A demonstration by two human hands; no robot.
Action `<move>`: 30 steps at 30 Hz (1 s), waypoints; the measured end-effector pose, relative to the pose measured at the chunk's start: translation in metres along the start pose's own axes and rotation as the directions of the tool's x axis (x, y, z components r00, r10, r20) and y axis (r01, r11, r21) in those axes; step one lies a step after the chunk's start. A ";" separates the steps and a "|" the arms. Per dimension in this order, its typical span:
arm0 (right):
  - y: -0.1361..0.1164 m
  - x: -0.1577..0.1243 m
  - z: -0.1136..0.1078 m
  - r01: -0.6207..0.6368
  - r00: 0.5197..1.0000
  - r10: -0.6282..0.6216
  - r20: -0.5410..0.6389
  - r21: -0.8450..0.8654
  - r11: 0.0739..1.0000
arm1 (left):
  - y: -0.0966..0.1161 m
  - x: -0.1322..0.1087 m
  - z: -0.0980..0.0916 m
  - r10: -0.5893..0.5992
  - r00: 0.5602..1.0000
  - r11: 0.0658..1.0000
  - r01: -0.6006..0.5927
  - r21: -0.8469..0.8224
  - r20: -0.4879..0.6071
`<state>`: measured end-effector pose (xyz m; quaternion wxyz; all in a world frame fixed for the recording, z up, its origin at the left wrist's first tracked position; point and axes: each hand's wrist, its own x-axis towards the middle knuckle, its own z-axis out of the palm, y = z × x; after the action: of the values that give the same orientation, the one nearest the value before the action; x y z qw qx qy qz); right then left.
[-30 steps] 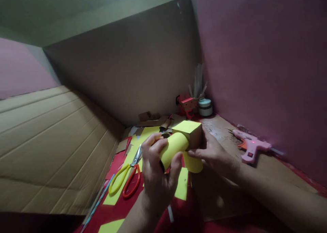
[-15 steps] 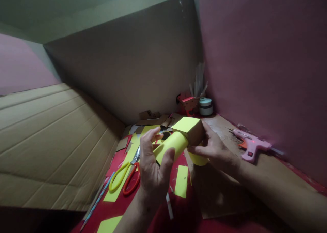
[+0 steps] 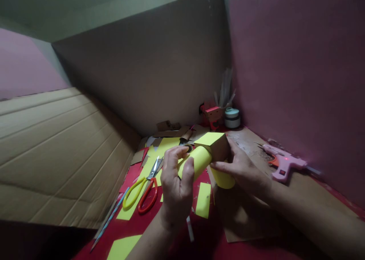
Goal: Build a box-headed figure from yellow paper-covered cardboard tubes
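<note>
A small cardboard box with a yellow paper top is held up over the work surface, its brown side facing me. My right hand grips it from the right, thumb along its lower edge. Against the box's left side lies a tilted yellow paper tube, which my left hand clasps between thumb and fingers. Another rounded yellow paper piece hangs beneath the box by my right hand. Whether the tube is fixed to the box I cannot tell.
Scissors with yellow and red handles lie left of my hands, on yellow paper strips. A pink glue gun with a red light rests at right. Behind are a lidded jar and a red figure. A cardboard panel leans at left.
My left hand has closed its fingers further around the yellow tube and sits slightly more to the right. The right hand keeps its hold on the box. The view has shifted slightly.
</note>
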<state>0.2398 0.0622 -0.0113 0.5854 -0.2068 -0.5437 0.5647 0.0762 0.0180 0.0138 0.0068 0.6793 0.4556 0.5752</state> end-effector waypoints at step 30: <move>0.016 0.021 -0.033 0.082 0.992 -0.086 -0.090 -0.046 0.996 | -0.006 0.011 -0.005 -0.296 0.917 0.917 0.351 -0.190 0.267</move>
<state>0.2571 0.0975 -0.0275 0.6285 -0.2218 -0.5362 0.5180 0.0675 0.0257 0.0210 0.2357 0.6511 0.4874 0.5320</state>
